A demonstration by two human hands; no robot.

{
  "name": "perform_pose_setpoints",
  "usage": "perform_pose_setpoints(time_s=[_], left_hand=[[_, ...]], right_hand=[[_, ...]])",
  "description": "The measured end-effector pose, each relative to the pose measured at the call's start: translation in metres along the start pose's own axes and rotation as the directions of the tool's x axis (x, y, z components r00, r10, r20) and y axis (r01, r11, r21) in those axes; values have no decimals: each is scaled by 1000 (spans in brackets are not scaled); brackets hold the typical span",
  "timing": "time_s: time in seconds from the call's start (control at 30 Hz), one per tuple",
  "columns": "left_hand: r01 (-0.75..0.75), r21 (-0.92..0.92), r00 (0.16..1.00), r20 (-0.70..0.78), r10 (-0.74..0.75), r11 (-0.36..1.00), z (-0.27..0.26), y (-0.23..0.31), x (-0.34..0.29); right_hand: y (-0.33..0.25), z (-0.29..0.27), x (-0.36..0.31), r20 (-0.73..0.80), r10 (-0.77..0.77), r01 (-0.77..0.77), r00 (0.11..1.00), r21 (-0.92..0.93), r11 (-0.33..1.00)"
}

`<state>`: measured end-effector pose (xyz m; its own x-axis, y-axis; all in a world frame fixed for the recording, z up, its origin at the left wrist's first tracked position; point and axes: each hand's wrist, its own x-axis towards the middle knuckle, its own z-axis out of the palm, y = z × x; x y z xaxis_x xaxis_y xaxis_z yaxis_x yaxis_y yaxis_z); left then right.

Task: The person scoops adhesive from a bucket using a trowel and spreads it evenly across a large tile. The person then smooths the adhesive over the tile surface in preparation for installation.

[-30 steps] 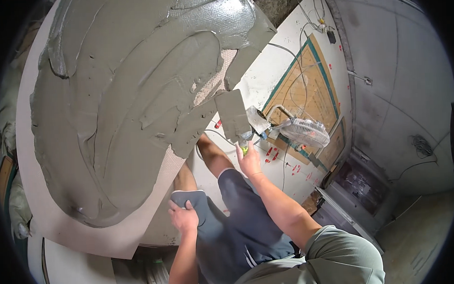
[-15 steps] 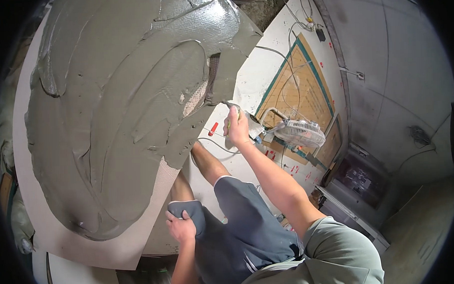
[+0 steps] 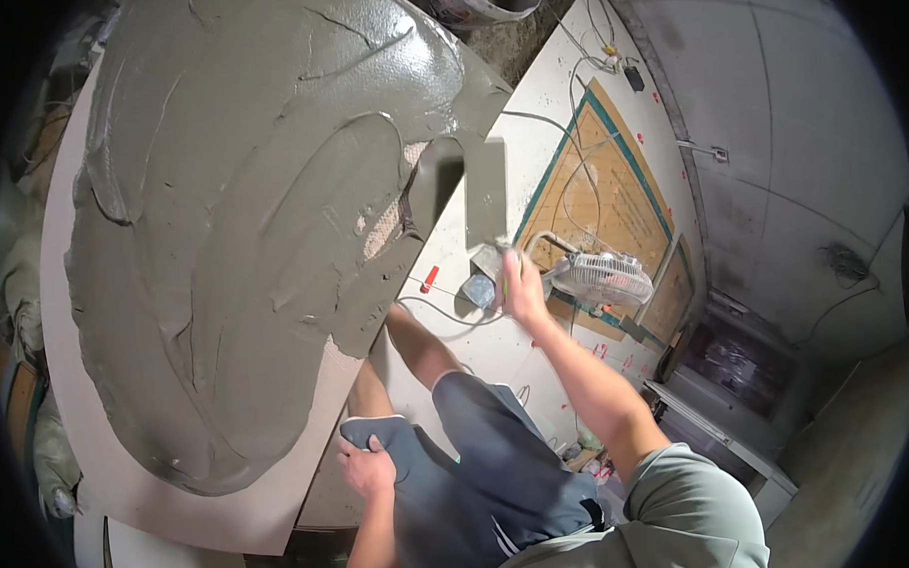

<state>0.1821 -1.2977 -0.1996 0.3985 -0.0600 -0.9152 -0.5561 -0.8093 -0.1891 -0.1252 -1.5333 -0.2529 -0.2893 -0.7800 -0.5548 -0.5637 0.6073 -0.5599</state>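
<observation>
Head view: your right hand [image 3: 521, 287] clamps the trowel [image 3: 487, 191], jutting ahead of the grip; grey mortar [image 3: 224, 272] lies left. A low leftward swing might gouge it. Left hand [image 3: 368, 468] on shorts [image 3: 471, 474]; hold unclear.

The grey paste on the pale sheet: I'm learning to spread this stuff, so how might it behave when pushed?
Pushed, the grey paste would probably hold its shape rather than run, since its ridges stand up. It is likely slippery where it shines near the top. It may also cling: the trowel in the right hand looks coated in similar grey.
</observation>
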Motion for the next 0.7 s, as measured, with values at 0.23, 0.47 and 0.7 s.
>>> perform_pose_setpoints(time_s=[0.23, 0.47, 0.7], left_hand=[[-47, 97, 997, -60, 53, 994, 12, -1, 4], [3, 75, 999, -39, 0, 997, 16, -3, 6], [-23, 4, 1000, -13, 23, 1000, 18, 1, 4]], right_hand=[[-61, 58, 17, 311, 146, -123, 939, -90, 988], [-47, 156, -133, 543, -51, 146, 838, -134, 980], [-61, 106, -52, 696, -319, 762, 644, -549, 342]])
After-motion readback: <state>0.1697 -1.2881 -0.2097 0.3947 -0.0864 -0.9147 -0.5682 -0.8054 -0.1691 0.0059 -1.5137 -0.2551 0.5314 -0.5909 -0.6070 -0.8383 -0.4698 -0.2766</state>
